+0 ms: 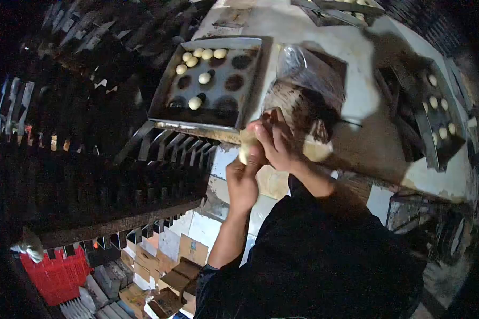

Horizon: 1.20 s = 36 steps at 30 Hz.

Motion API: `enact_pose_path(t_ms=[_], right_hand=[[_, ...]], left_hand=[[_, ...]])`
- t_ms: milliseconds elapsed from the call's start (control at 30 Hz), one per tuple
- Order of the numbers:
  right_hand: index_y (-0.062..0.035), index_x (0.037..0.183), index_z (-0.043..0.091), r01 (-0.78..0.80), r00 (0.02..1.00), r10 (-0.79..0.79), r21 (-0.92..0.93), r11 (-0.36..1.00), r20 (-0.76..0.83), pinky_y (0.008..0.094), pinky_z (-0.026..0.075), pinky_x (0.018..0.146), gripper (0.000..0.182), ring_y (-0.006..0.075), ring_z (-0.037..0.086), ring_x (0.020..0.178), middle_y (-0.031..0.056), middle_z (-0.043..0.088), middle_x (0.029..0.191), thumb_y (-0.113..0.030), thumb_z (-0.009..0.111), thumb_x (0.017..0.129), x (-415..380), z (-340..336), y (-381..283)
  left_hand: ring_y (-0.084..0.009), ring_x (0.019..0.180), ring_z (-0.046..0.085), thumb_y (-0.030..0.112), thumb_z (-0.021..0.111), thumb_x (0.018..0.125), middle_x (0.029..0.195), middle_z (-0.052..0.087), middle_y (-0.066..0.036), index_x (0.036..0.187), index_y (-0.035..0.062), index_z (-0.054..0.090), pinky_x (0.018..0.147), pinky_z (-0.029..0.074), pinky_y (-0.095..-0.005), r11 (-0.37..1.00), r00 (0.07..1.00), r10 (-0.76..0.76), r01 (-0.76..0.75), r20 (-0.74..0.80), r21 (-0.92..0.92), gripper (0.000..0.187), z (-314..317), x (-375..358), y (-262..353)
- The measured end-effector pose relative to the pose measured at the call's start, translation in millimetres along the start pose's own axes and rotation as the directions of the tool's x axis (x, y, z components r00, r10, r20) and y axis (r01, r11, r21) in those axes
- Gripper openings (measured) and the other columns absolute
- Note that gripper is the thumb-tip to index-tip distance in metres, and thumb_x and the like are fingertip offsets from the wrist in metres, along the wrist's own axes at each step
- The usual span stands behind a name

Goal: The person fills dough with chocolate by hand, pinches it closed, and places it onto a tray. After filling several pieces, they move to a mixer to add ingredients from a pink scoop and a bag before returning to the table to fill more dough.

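Observation:
In front of my body, above the table's near edge, my two hands meet. My left hand [243, 183] is closed, with its thumb up, on a pale piece of dough [244, 154]. Pressed against the same dough is my right hand [277, 141], its fingers curled; part of the dough is hidden between them. Just beyond the hands lies a dark brown mound [290, 101], partly under a clear plastic sheet [306, 69]. A square metal tray [170, 119] stands to the left, holding several round dough balls [204, 78].
At the right of the table [351, 98] another metal tray [430, 149] holds several dough balls. One more tray [330, 11] is at the far edge. Dark metal racks [90, 175] fill the left side. Below are a red crate [58, 274] and cardboard boxes [191, 250].

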State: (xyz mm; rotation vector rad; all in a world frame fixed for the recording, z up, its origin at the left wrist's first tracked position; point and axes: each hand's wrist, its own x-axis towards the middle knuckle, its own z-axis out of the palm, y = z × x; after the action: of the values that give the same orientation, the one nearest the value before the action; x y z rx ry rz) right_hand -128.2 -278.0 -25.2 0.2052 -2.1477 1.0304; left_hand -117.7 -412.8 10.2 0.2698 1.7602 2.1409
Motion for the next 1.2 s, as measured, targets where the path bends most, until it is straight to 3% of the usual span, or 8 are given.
enact_pose_path(t_ms=[100, 233, 367, 433, 567, 800, 900, 1200], right_hand=[[-0.0043, 0.108, 0.055, -0.206, 0.978, 0.206, -0.015, 0.978, -0.026, 0.0458, 0.041, 0.077, 0.023, 0.0345, 0.051, 0.09, 0.0151, 0.055, 0.092, -0.021, 0.043, 0.097, -33.8, -6.2, -13.8], [-0.0042, 0.096, 0.062, -0.509, 0.854, 0.437, 0.275, 0.816, 0.283, 0.0382, 0.044, 0.074, 0.028, 0.0305, 0.056, 0.084, 0.0156, 0.056, 0.092, -0.029, 0.05, 0.095, -79.1, -34.7, -20.6], [-0.0046, 0.109, 0.057, -0.693, 0.663, 0.743, -0.298, 0.656, 0.096, 0.0407, 0.044, 0.089, 0.027, 0.032, 0.058, 0.103, 0.0183, 0.06, 0.107, -0.025, 0.046, 0.095, -98.1, -104.8, 60.1], [-0.0027, 0.122, 0.047, -0.345, 0.846, 0.522, -0.856, 0.384, -0.107, 0.0515, 0.03, 0.105, 0.038, 0.0446, 0.042, 0.12, 0.0244, 0.049, 0.124, -0.013, 0.054, 0.086, -119.9, -144.8, 136.7], [-0.0185, 0.129, 0.049, -0.434, 0.335, 0.939, -0.873, 0.222, 0.072, 0.0535, 0.04, 0.095, 0.048, 0.0381, 0.051, 0.113, 0.0176, 0.053, 0.121, -0.014, 0.059, 0.082, -100.9, -157.9, 175.4], [-0.0111, 0.111, 0.058, -0.444, 0.733, 0.655, -0.601, 0.665, 0.183, 0.0459, 0.048, 0.076, 0.026, 0.034, 0.06, 0.09, 0.018, 0.06, 0.088, -0.021, 0.055, 0.088, -118.4, -141.6, 204.6], [-0.0061, 0.096, 0.061, -0.046, 0.859, 0.394, -0.716, 0.696, 0.328, 0.0461, 0.049, 0.066, 0.017, 0.0331, 0.059, 0.076, 0.0147, 0.057, 0.078, -0.014, 0.055, 0.082, -118.8, -174.9, 231.5], [-0.0026, 0.083, 0.058, 0.084, 0.607, 0.22, -0.337, 0.938, 0.764, 0.0489, 0.046, 0.06, 0.011, 0.0334, 0.053, 0.065, 0.0153, 0.056, 0.079, -0.012, 0.052, 0.083, -96.1, -181.6, 256.7]], left_hand=[[-0.0168, 0.084, 0.063, 0.024, 0.054, 0.097, 0.094, 0.065, -0.007, 0.102, 0.0002, 0.063, 0.079, 0.052, -0.0318, 0.918, 0.969, -0.22, 0.168, -0.111, -0.358, 0.026, -4.6, -24.3, -32.4], [-0.0232, 0.095, 0.065, 0.025, 0.053, 0.096, 0.111, 0.061, -0.017, 0.113, -0.0052, 0.056, 0.086, 0.055, -0.0316, 0.622, 0.856, -0.412, 0.515, 0.313, -0.59, 0.035, -13.7, -54.0, -72.0], [-0.0268, 0.107, 0.062, 0.023, 0.052, 0.095, 0.122, 0.056, -0.022, 0.12, -0.0094, 0.052, 0.091, 0.054, -0.0332, 0.635, 0.794, -0.436, 0.605, 0.423, -0.481, 0.041, -12.0, -61.3, -62.9], [-0.0266, 0.109, 0.06, 0.022, 0.052, 0.095, 0.125, 0.055, -0.022, 0.12, -0.0105, 0.051, 0.092, 0.053, -0.0338, 0.725, 0.804, -0.451, 0.584, 0.388, -0.366, 0.04, -10.6, -55.3, -58.6], [-0.0252, 0.112, 0.058, 0.02, 0.053, 0.095, 0.127, 0.055, -0.019, 0.118, -0.01, 0.054, 0.099, 0.046, -0.038, 0.803, 0.847, -0.426, 0.516, 0.318, -0.299, 0.038, 5.7, -21.0, -53.1], [-0.0226, 0.102, 0.06, 0.017, 0.062, 0.089, 0.113, 0.064, -0.012, 0.11, -0.0007, 0.063, 0.094, 0.044, -0.039, 0.849, 0.906, -0.406, 0.423, 0.123, -0.317, 0.028, 21.6, 37.6, -72.2], [-0.0166, 0.094, 0.061, 0.017, 0.062, 0.09, 0.102, 0.067, -0.007, 0.103, 0.0023, 0.066, 0.089, 0.047, -0.0353, 0.854, 0.923, -0.379, 0.378, 0.069, -0.357, 0.02, 37.6, 54.8, -73.0], [-0.0219, 0.098, 0.06, 0.014, 0.061, 0.089, 0.105, 0.065, -0.01, 0.103, -0.0007, 0.063, 0.093, 0.045, -0.0415, 0.838, 0.921, -0.387, 0.372, 0.047, -0.399, 0.021, 63.6, 94.5, -97.2]])
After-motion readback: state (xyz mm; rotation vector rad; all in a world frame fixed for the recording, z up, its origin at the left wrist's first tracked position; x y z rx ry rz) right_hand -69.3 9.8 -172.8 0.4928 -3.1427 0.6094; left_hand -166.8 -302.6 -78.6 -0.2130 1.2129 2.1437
